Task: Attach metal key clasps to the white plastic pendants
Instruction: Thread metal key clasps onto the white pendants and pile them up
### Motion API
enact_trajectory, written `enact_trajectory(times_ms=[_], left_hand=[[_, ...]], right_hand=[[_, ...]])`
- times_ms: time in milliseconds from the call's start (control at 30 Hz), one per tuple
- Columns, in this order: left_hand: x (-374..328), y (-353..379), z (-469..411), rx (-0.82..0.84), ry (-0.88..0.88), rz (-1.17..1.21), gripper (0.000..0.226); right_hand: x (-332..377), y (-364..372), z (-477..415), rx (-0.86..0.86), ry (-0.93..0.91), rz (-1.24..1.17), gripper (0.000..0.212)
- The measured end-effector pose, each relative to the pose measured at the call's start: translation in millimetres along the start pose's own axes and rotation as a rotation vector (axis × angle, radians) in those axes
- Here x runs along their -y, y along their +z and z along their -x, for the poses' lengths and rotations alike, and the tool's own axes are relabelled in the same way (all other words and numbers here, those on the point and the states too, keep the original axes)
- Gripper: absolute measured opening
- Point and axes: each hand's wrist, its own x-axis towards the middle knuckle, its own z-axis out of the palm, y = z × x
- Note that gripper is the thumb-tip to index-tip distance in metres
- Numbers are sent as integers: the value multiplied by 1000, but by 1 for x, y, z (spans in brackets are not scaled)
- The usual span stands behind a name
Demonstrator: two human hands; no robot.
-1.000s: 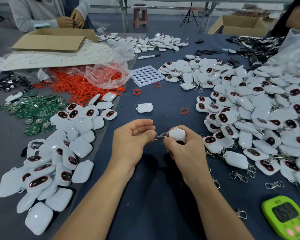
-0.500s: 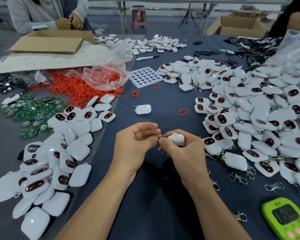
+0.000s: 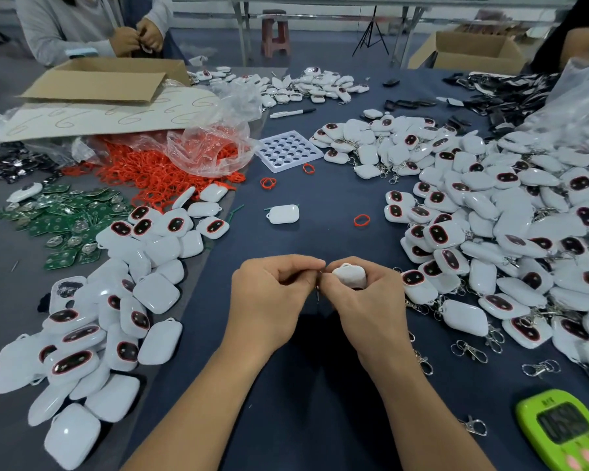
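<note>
My right hand point(image 3: 364, 307) grips a white plastic pendant point(image 3: 349, 275) above the dark blue table point(image 3: 303, 385), its loop end facing away from me. My left hand point(image 3: 269, 297) pinches a metal key clasp point(image 3: 317, 294) right beside the pendant; only a thin sliver of the clasp shows between the two hands, hanging down. Thumbs and fingertips of both hands meet at the pendant's left edge. A pile of pendants without clasps point(image 3: 92, 321) lies to my left. A large heap of pendants with clasps point(image 3: 510, 226) spreads over the right side.
Loose metal clasps point(image 3: 470, 350) lie near my right forearm, beside a green timer point(image 3: 568, 433). Red rubber rings point(image 3: 157, 175), green circuit boards point(image 3: 65, 222), a white hole tray point(image 3: 288, 150) and one single pendant point(image 3: 283, 214) sit further back. A person works behind a cardboard box point(image 3: 106, 81).
The hands have closed together: the clasp, clearly visible between them a second ago, is now mostly hidden. The pendant has tilted slightly in my right hand.
</note>
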Motion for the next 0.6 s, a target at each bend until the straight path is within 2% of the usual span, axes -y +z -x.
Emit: enact_trajectory(times_ms=[133, 267, 433, 600], left_hand=[[-3, 2, 4, -5, 101, -97, 33], [-4, -1, 2, 7, 135, -141, 33], [-7, -4, 0, -3, 63, -150, 23], [-5, -3, -3, 6, -32, 3, 24]], right_hand=[[0, -1, 0, -60, -9, 10, 5], [2, -1, 0, -50, -24, 8, 6], [4, -2, 1, -10, -35, -17, 10], [5, -3, 1, 37, -16, -36, 14]])
